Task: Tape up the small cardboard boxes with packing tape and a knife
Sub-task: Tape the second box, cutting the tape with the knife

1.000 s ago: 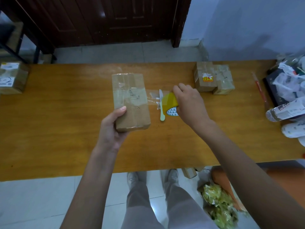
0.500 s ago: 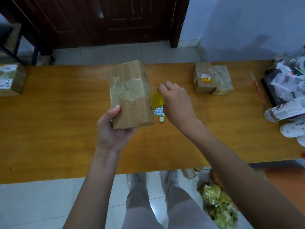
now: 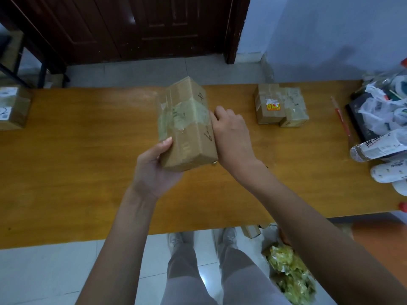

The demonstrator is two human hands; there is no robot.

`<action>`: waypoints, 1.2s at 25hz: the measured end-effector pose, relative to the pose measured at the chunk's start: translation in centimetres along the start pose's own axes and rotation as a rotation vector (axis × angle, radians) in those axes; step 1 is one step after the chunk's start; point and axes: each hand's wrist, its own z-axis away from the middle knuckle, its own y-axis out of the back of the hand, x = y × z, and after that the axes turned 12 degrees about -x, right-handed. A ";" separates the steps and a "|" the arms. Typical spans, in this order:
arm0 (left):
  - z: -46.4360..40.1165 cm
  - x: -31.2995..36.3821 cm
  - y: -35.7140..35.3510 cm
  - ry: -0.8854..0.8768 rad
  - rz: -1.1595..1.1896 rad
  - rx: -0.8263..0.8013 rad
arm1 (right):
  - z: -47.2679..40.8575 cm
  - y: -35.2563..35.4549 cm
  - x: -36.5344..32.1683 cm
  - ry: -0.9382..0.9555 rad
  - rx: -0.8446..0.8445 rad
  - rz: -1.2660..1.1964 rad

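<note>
My left hand [image 3: 154, 170] grips the near end of a small cardboard box [image 3: 187, 128] and holds it tilted up above the wooden table [image 3: 88, 161]. Clear tape runs in a band around the box's middle. My right hand [image 3: 233, 137] presses against the box's right side with its fingers curled behind it. The yellow tape roll is almost wholly hidden by that hand and the box; only a yellow sliver [image 3: 213, 163] shows under the box's lower right corner. The knife is out of sight.
Two taped small boxes [image 3: 269, 106] [image 3: 294, 111] sit side by side at the back right. Another box [image 3: 11, 106] stands at the table's left edge. A red stick [image 3: 341, 119], plastic bags [image 3: 378, 111] and lying bottles [image 3: 378, 146] crowd the right end.
The box has been lifted off the table and tipped onto its edge. My right hand with the tape roll has moved left, up against the box's side, and now covers the knife.
</note>
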 end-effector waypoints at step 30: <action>-0.1 1.6 1.2 -0.025 -0.676 0.788 | 0.1 0.6 5.1 -0.045 0.090 0.005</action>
